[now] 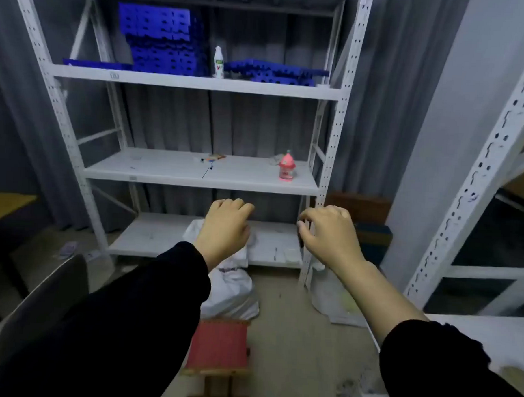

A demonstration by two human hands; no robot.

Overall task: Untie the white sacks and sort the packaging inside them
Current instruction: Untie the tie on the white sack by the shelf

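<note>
Task apparently not started: left grip (228,227) and right grip (328,231) hang empty, fingers loosely curled; sack (232,293) on floor below left grip looks still tied, second sack (331,297) below right grip, no packaging out.
</note>
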